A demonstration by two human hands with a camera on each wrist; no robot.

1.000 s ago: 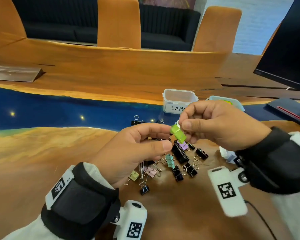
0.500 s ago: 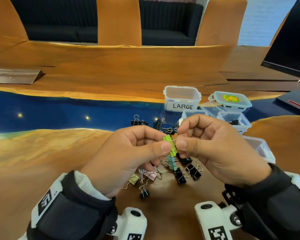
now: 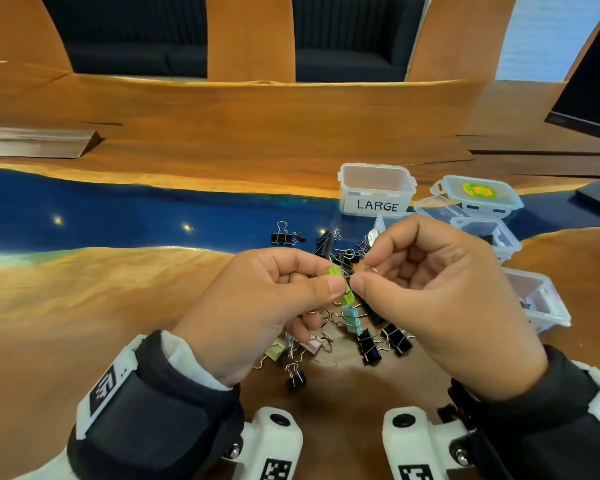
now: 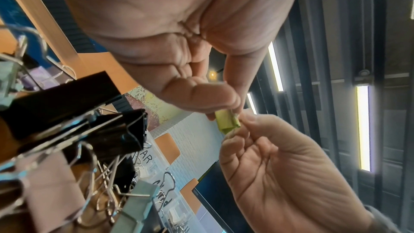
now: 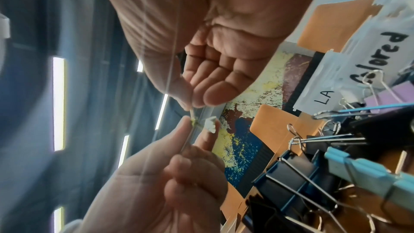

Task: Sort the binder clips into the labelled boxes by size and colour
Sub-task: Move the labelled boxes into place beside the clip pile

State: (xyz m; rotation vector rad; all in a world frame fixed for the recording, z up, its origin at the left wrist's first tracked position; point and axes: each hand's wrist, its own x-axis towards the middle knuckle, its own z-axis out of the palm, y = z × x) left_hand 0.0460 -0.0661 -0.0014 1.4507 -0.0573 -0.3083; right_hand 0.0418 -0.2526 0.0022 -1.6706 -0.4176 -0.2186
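Both hands meet above the clip pile (image 3: pixel 357 327), pinching one small green clip (image 3: pixel 336 273) between them: left hand (image 3: pixel 257 306) has thumb and finger on its body, right hand (image 3: pixel 440 299) nips what looks like the wire handle, other fingers curled in. Behind them the LARGE box (image 3: pixel 376 188) sits open on the table (image 3: pixel 84 289), with more clear boxes to its right.

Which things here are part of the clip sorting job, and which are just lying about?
Job:
green clip, pinched by left hand and right hand
clip pile
LARGE box
Colored box

Lying about:
lidded box
monitor
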